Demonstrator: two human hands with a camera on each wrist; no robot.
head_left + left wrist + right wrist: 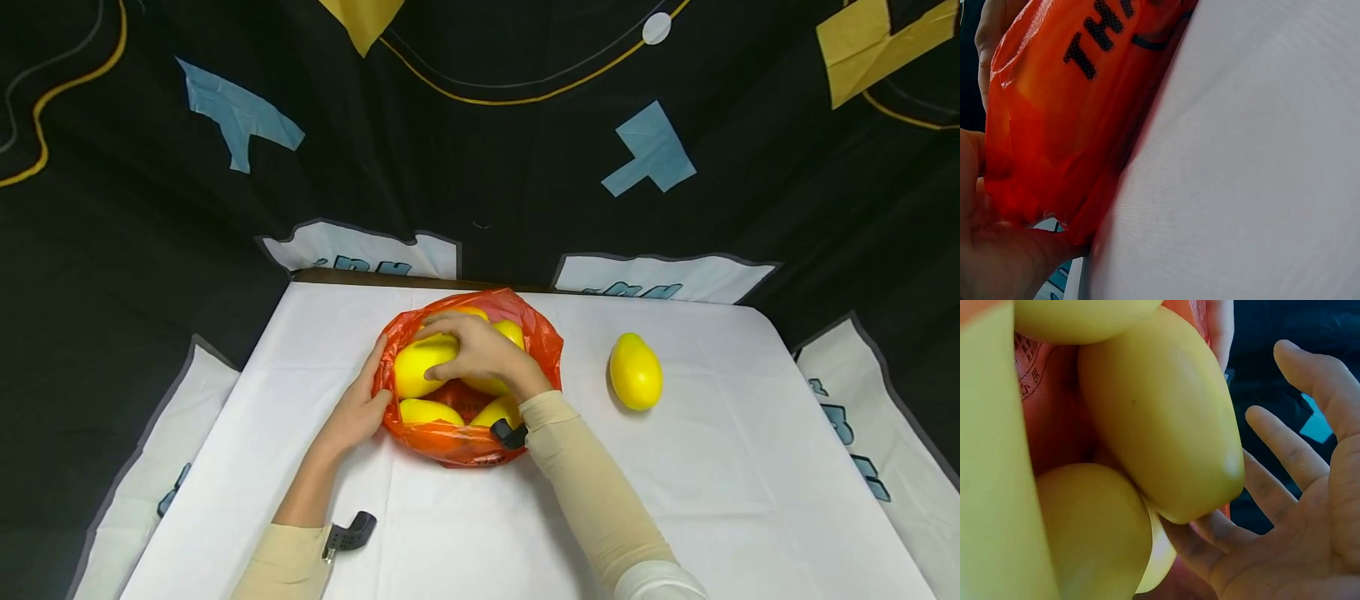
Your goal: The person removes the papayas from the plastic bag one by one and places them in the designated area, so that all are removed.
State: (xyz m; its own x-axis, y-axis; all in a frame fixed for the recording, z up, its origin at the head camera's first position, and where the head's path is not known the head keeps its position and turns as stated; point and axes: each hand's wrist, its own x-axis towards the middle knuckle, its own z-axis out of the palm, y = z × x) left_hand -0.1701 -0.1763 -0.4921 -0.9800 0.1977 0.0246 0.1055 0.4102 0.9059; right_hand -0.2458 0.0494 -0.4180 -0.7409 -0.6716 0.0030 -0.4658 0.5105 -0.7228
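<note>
A red plastic bag (450,452) stands with its mouth wide, and several smooth yellow mangoes (424,412) lie inside it. My left hand (363,408) grips the bag's left side, thumb at the rim and fingers along the outside. In the left wrist view the same hand (997,256) is against the bag (1079,131), which bears black lettering. My right hand (476,346) reaches over the mouth, beside a mango (416,367) at the left. The right wrist view shows this hand (1291,531) with spread fingers, some partly hidden behind that mango (1166,419).
One more mango (636,372) lies on the white-covered table (720,500), to the right of the bag. A black cloth (480,183) with blue and yellow tape pieces hangs behind the table's back edge.
</note>
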